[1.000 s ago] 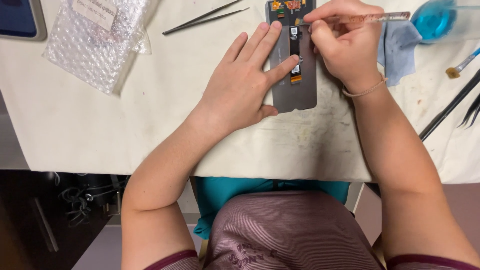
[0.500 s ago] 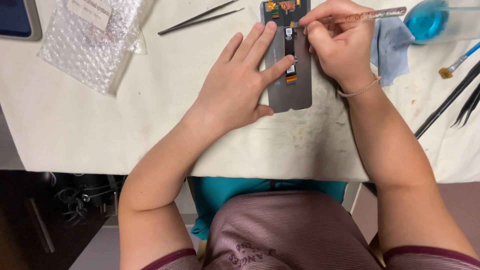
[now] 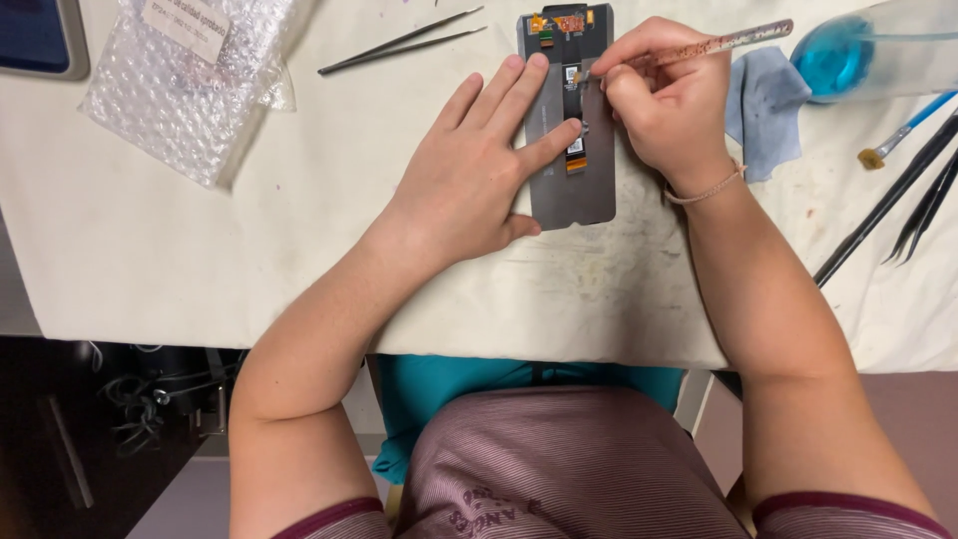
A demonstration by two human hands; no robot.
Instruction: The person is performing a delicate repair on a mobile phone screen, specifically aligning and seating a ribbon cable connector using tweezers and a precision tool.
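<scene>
Pinning the grey phone panel (image 3: pixel 569 190) flat with left hand (image 3: pixel 477 172), fingers spread open across it. Right hand (image 3: pixel 667 108) pinched shut on thin brush (image 3: pixel 699 45), tip touching panel's top end; long axis running straight away from body.

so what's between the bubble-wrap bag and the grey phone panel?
Head view: a pair of thin dark metal tweezers lies on the bare cream table cover between the clear bubble-wrap bag and the grey phone panel.
</scene>
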